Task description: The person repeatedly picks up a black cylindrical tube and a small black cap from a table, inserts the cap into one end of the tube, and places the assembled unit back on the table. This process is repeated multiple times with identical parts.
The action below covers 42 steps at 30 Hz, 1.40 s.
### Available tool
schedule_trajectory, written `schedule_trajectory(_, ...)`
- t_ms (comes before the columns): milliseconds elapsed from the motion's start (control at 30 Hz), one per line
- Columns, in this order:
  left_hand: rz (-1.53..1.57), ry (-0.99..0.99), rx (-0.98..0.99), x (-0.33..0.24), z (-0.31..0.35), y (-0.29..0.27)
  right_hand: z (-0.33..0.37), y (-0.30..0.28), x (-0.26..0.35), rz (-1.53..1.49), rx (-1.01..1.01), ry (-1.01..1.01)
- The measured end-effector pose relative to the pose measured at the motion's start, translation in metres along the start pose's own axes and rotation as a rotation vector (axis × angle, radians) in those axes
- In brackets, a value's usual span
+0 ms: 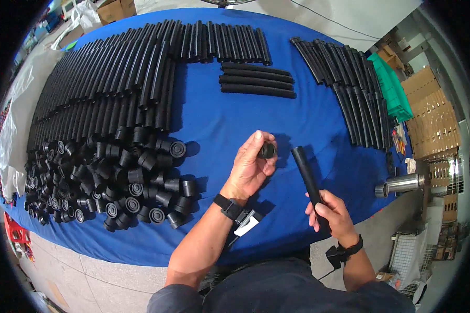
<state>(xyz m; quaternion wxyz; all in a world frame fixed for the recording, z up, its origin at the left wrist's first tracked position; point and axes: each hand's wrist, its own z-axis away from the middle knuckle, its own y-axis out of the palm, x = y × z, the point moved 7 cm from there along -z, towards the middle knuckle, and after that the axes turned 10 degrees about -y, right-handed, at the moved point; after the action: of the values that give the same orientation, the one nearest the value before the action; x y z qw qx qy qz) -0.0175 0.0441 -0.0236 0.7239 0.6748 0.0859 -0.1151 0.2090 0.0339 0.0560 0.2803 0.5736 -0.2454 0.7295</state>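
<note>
Over the middle of the table my left hand (251,166) is closed round a black rubber cap (267,151), its open mouth turned toward the right. To the right of it, my right hand (333,213) grips a black tube (307,175) near its lower end. The tube tilts up and to the left, its far end close to the cap but apart from it. A heap of loose black rubber caps (121,180) lies to the left of my left hand. Several black textured tubes (257,81) lie side by side beyond my hands.
Rows of black tubes (109,68) cover the table's far left. More tubes with thicker ends (350,88) lie at the right, by a green crate (390,88). A metal cylinder (402,184) sticks out at the right edge of the blue tablecloth (219,122). Cardboard (431,112) is stacked beyond.
</note>
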Motion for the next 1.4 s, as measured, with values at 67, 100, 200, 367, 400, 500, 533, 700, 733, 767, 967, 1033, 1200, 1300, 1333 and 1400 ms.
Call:
schedule_trajectory(67,-0.023,0.032,-0.093,-0.001,0.001,-0.009,0.000,0.012,0.000,-0.056,0.077,0.024)
schedule_trajectory(100,-0.022,0.035,-0.111,-0.002,0.002,-0.008,-0.001,0.020,0.001,-0.084,0.113,0.034)
schedule_trajectory(200,-0.033,0.049,-0.143,-0.006,0.005,-0.001,-0.008,0.039,-0.008,-0.167,0.122,0.069)
schedule_trajectory(367,0.027,0.057,-0.158,-0.009,0.004,-0.001,-0.013,0.052,-0.024,-0.232,0.151,0.107)
schedule_trajectory(400,0.032,0.057,-0.159,-0.009,0.004,0.000,-0.012,0.055,-0.026,-0.245,0.135,0.120)
schedule_trajectory(500,0.040,0.066,-0.198,-0.011,0.004,0.003,-0.013,0.062,-0.027,-0.252,0.089,0.146)
schedule_trajectory(533,0.040,0.071,-0.218,-0.011,0.005,0.002,-0.013,0.064,-0.026,-0.241,0.088,0.153)
schedule_trajectory(700,0.010,0.103,-0.247,-0.014,0.007,-0.007,-0.017,0.067,-0.021,-0.058,0.123,0.110)
schedule_trajectory(733,0.005,0.111,-0.268,-0.014,0.007,-0.007,-0.017,0.066,-0.021,-0.019,0.119,0.113)
schedule_trajectory(767,-0.013,0.126,-0.283,-0.015,0.007,-0.007,-0.018,0.066,-0.020,0.019,0.115,0.116)
schedule_trajectory(967,-0.126,0.183,-0.396,-0.018,0.011,-0.004,-0.018,0.066,-0.019,0.187,0.081,0.067)
schedule_trajectory(1033,-0.102,0.192,-0.399,-0.017,0.012,-0.004,-0.019,0.066,-0.018,0.236,0.078,0.044)
schedule_trajectory(1200,-0.126,0.221,-0.411,-0.016,0.010,-0.005,-0.022,0.064,-0.007,0.567,0.072,-0.212)
schedule_trajectory(1300,-0.153,0.223,-0.381,-0.016,0.010,-0.006,-0.024,0.069,0.007,0.703,0.035,-0.445)
schedule_trajectory(1333,-0.161,0.223,-0.364,-0.016,0.010,-0.006,-0.024,0.068,0.007,0.721,0.032,-0.451)
schedule_trajectory(1400,-0.061,0.214,-0.350,-0.017,0.008,-0.003,-0.025,0.065,0.009,0.756,0.021,-0.466)
